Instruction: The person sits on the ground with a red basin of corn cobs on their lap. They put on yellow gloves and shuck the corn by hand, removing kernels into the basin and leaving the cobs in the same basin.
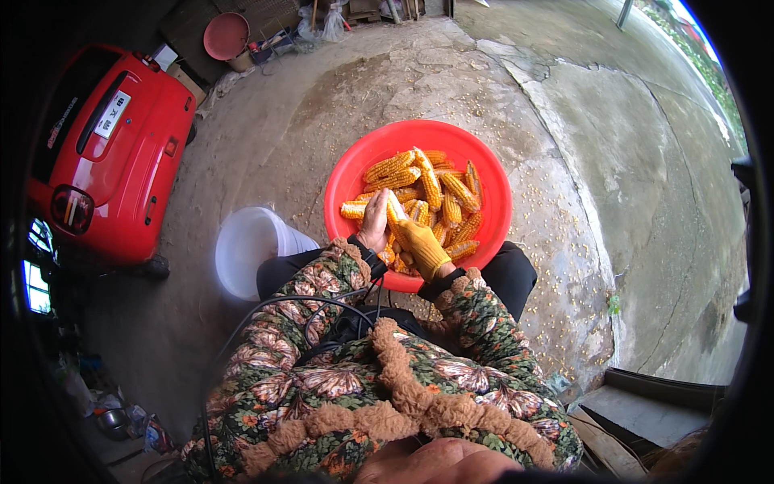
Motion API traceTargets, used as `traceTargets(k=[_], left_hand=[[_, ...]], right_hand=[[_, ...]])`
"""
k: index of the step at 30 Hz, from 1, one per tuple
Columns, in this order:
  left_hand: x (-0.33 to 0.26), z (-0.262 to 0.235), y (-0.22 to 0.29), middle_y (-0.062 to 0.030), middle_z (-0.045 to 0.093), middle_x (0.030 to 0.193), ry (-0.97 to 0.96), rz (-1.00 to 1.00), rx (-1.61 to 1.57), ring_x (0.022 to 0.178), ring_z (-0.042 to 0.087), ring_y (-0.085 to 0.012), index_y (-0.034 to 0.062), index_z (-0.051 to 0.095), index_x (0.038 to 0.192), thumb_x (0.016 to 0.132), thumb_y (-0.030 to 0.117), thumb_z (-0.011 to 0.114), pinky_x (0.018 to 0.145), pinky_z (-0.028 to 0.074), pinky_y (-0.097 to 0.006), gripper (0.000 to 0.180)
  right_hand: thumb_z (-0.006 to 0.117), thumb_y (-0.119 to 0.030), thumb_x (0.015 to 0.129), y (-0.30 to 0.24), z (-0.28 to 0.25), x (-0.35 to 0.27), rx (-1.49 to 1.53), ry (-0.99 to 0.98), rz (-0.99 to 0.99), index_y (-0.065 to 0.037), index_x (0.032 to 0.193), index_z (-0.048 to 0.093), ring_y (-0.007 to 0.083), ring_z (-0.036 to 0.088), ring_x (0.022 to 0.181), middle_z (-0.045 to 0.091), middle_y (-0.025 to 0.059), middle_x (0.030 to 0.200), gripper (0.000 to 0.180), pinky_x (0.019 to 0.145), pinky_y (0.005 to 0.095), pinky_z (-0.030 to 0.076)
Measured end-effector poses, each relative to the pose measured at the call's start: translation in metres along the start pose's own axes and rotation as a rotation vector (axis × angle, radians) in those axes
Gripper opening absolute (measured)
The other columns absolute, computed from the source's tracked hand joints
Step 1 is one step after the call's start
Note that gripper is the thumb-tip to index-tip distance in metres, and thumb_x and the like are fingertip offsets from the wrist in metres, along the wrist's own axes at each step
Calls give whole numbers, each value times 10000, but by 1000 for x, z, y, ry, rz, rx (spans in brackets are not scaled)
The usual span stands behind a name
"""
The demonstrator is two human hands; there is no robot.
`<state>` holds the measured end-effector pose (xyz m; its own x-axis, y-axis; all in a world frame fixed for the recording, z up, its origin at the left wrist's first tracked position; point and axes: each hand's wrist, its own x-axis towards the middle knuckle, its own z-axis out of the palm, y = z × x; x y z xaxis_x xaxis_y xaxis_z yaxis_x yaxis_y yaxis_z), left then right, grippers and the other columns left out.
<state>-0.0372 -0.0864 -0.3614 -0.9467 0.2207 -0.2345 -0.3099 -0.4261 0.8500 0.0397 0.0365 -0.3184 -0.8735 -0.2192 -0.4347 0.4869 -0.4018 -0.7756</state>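
A wide red plastic basin (497, 194) stands on the floor between my knees, with several yellow corn cobs (460, 194) piled in it. Over its near left part, both hands grip one ear of corn (394, 207), whose upper end looks pale. My left hand (373, 223), bare, is closed along the left side of this ear. My right hand (422, 246) wears a yellow knitted glove and wraps round it from the right. The fingertips of both hands and the lower end of the ear are hidden.
A whitish bucket (246, 252) stands left of the basin, by my left knee. Loose kernels (536, 234) lie scattered over the concrete at right. A red car (133, 173) is parked at far left. Black cables (278, 300) run across my lap.
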Motion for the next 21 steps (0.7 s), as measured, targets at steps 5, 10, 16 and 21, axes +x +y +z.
traceTargets(k=[5, 10, 16, 21], left_hand=[[-13, 13, 20, -86, 588, 858, -161, -97, -184, 777, 604, -220, 80, 491, 1030, 948, 478, 410, 748, 507, -370, 414], [-16, 19, 27, -93, 585, 864, -165, -183, -285, 795, 599, -234, 88, 498, 1053, 940, 471, 432, 794, 501, -388, 405], [-6, 9, 21, -78, 588, 836, -176, -251, -295, 754, 598, -227, 106, 497, 1035, 921, 480, 464, 723, 502, -361, 392], [-1, 8, 13, -63, 581, 725, -33, -241, -178, 634, 586, -215, 113, 512, 959, 913, 498, 469, 617, 506, -347, 390]], right_hand=[[453, -391, 903, 2, -3, 5, 59, -31, 4, -87, 906, 509, 122, 401, 368, 501, 21, 586, 310, 334, 235, 271], [438, -390, 905, 0, -6, 5, 96, -71, 33, -96, 1026, 515, 122, 405, 373, 497, 19, 582, 327, 338, 231, 270], [424, -408, 910, 6, 0, 2, 129, -93, -12, -148, 1233, 465, 115, 412, 378, 506, 21, 589, 417, 341, 226, 283], [418, -433, 910, 9, 8, -1, 139, -76, -36, -154, 1166, 486, 118, 408, 372, 509, 16, 589, 385, 328, 232, 275]])
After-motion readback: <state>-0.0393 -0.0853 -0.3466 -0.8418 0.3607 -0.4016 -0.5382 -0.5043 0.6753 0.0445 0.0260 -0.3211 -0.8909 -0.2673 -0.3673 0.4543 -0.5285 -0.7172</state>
